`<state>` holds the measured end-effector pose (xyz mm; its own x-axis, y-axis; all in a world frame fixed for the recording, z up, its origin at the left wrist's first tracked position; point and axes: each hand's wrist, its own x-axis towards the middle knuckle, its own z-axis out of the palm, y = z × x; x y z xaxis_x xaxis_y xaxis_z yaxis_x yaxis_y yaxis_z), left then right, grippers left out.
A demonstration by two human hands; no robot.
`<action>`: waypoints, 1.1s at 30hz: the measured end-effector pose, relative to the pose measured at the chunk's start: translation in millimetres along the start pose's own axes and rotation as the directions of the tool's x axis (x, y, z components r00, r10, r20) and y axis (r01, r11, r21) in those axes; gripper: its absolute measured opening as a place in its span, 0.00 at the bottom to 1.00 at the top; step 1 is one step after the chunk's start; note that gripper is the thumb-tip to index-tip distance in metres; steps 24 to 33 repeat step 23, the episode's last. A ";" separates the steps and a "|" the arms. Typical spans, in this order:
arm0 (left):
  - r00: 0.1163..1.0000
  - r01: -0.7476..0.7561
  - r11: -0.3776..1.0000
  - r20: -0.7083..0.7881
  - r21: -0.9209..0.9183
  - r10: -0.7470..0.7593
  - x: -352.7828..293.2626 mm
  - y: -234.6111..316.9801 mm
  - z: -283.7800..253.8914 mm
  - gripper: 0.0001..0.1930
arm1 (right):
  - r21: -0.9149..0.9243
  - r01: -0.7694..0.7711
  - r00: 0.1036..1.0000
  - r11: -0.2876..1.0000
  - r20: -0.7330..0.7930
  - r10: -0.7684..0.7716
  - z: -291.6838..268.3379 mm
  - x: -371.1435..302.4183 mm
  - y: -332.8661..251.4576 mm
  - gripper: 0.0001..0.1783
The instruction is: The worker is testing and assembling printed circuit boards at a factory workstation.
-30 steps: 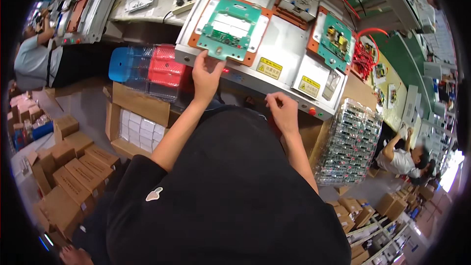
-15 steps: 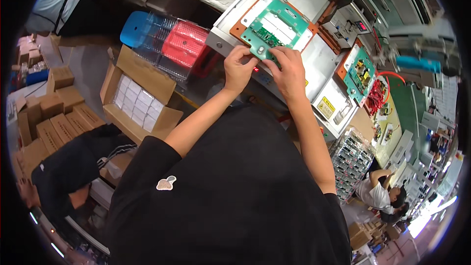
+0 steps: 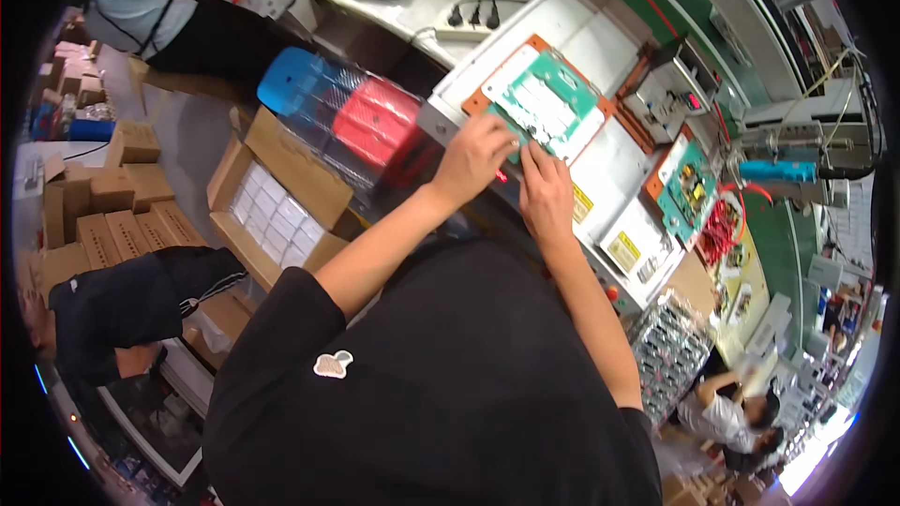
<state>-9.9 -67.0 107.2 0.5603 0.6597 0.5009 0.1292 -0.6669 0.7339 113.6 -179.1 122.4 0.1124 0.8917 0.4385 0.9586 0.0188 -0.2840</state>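
A green fixture plate (image 3: 574,84) with a white middle lies on an orange-brown base (image 3: 538,43) on the white machine's top. Both of my hands are at its near edge, close together. My left hand (image 3: 472,157) is closed, thumb and fingertips pinched over the near left part of the plate. Beside it, my right hand (image 3: 547,195) has its fingers bent together at the same edge. Small dark parts show between the fingertips, but whatever the fingers grip is hidden. To the right, a second green fixture (image 3: 677,199) carries a circuit board with yellow parts.
Red and blue plastic bins (image 3: 377,124) stand left of the machine. Below them is an open carton (image 3: 274,215) of white boxes. A power strip (image 3: 462,33) lies behind. A small box with a red display (image 3: 677,84) stands at right. Other people work left and lower right.
The view has shifted, so the scene sits lower and further right. My left hand has moved in over the plate's near edge; my right hand's fingers have drawn together close beside it.
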 end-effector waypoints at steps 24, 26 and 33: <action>0.982 0.094 0.995 0.165 -0.030 -0.088 27.7 -44.2 -80.7 0.09 | 0.441 -0.208 0.966 0.873 -0.048 0.254 -30.0 -30.3 -25.5 0.12; 0.982 0.094 0.995 0.165 -0.030 -0.088 27.7 -44.2 -80.7 0.09 | 0.441 -0.208 0.966 0.873 -0.048 0.254 -30.0 -30.3 -25.5 0.12; 0.982 0.094 0.995 0.165 -0.030 -0.088 27.7 -44.2 -80.7 0.09 | 0.441 -0.208 0.966 0.873 -0.048 0.254 -30.0 -30.3 -25.5 0.12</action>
